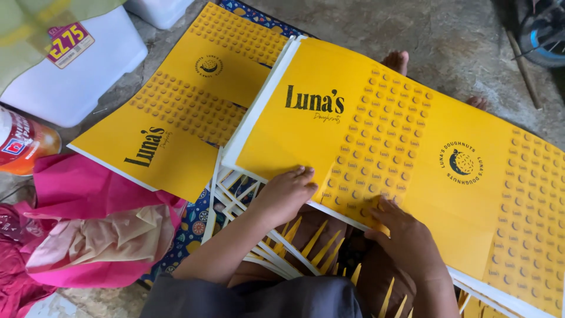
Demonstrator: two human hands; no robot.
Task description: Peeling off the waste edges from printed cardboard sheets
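We look down on a bare concrete floor (376, 26), with no desk under the work. The largest thing here is a stack of big yellow printed card sheets (447, 135), white at the edges, lying flat across our lap and reaching off to the right edge of the view. To its left lies a second yellow sheet (188, 106) of the same print, flat on a patterned blue mat (188, 227), its near corner just beside the stack. At the upper left sits a white plastic box (88, 70) with a price sticker, and below it a heap of pink cloth (88, 218) with a paler piece bunched on top. An orange and white container (23, 141) lies on its side at the left edge, touching the cloth. Under the stack's near edge we see a fan of thin white and yellow offcut strips (276, 241) spread over our knees.

Our left hand (287, 193) lies palm down, fingers spread fairly wide, pressing the near edge of the top sheet. Our right hand (406, 238) is curled at the same edge further right, fingertips on the yellow face; we cannot tell whether it pinches the sheet. Bare toes (397, 59) show beyond the stack's far edge.
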